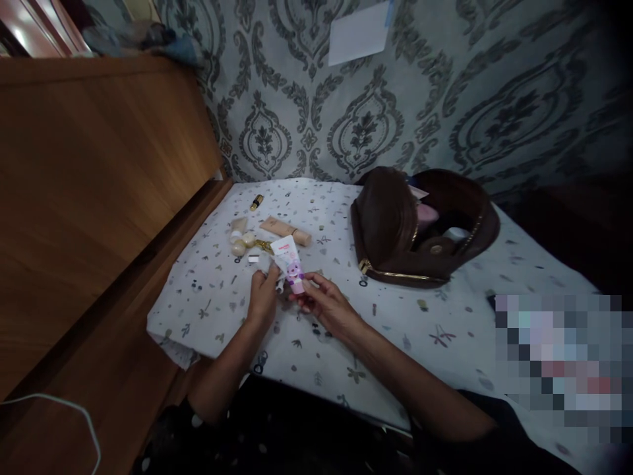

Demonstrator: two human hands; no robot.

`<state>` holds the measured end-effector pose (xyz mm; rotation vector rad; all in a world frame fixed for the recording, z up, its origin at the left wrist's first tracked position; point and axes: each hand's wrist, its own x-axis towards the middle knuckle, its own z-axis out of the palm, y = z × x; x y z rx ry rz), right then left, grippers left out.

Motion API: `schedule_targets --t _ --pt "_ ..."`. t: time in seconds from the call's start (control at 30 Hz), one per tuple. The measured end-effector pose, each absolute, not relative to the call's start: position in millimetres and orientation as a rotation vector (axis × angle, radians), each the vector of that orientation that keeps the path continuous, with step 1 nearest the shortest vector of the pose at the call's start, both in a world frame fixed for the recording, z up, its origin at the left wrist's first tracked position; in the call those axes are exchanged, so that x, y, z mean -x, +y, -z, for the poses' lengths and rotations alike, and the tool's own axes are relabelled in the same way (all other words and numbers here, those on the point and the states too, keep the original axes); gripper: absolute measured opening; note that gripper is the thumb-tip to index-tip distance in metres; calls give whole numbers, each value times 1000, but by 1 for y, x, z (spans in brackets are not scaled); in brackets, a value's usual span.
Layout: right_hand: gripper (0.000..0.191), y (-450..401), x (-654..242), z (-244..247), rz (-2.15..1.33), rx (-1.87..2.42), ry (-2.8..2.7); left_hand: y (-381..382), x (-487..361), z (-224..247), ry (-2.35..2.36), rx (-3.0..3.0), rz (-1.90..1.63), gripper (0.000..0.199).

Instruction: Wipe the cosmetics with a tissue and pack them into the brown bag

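A small white and pink tube [291, 264] with a purple cartoon figure is held up over the patterned cloth. My right hand [329, 305] pinches its pink lower end between thumb and fingers. Close beside the tube on the left, my left hand [264, 290] is closed on a crumpled whitish wipe or cloth [277, 274]. Beyond my hands lie a beige tube [285, 231], a gold-and-black small tube [256, 202], and a keychain with cream-coloured balls [239, 247] and a gold chain.
An open brown bag [390, 224] with a gold zip stands at the back right, with several items inside. A wooden panel [99, 158] rises on the left. The patterned cloth [208, 297] covers the table. A blurred-out object [558, 356] lies at the right.
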<state>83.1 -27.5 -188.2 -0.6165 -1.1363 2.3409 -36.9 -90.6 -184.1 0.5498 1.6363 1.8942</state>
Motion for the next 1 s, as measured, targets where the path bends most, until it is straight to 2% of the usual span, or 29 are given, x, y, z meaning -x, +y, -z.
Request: schedule_targets --t 0.23,0.5,0.7,0.9,1.0 --pt "45 -24 -87 185 -2214 600 -1218 -98 33 185 1640 -737 -1713 42" --pt "46 -28 -85 189 -2208 539 -1424 -78 50 150 1384 -500 -2069 45" --pt "48 -28 -84 194 -2097 587 -1422 -91 22 167 1411 -540 -1764 47" --pt "45 -24 -85 195 -1890 685 -1492 -97 13 175 1308 -642 -1765 50" --pt "48 -20 -86 190 -1888 657 -1478 -100 22 169 1329 -722 -1686 44"
